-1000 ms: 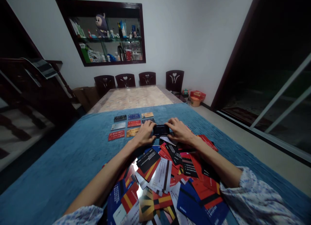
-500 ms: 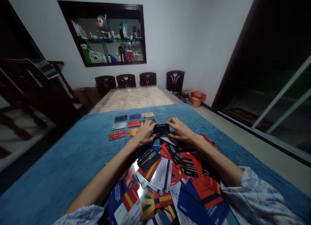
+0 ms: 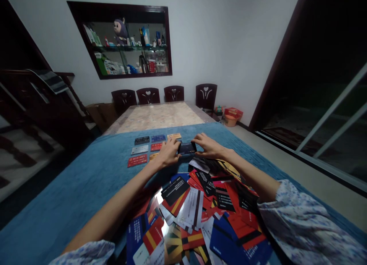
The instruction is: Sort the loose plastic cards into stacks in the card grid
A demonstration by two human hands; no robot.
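Note:
A black card (image 3: 187, 148) is pinched by its short edges between my left hand (image 3: 169, 152) on one side and my right hand (image 3: 208, 146) on the other, low over the blue cloth. To the left, cards lie in rows: a black card (image 3: 142, 140), a blue card (image 3: 158, 138) and a yellow card (image 3: 174, 136) at the back, a silver card (image 3: 139, 150) and a red card (image 3: 156, 147) in the middle, another red card (image 3: 137, 160) in front. My left hand partly covers the rows' right side. Close to me spreads a loose heap of mixed cards (image 3: 192, 207).
Blue cloth (image 3: 86, 181) covers the near part of the long table; its far part is bare stone-patterned top (image 3: 163, 114). Several dark chairs (image 3: 205, 96) stand behind it. A shelf niche (image 3: 132, 43) is in the wall, and a basket (image 3: 231, 117) sits on the floor.
Both hands have moved the black card slightly forward and left, away from the heap. More of the heap's yellow cards now show beneath my right forearm.

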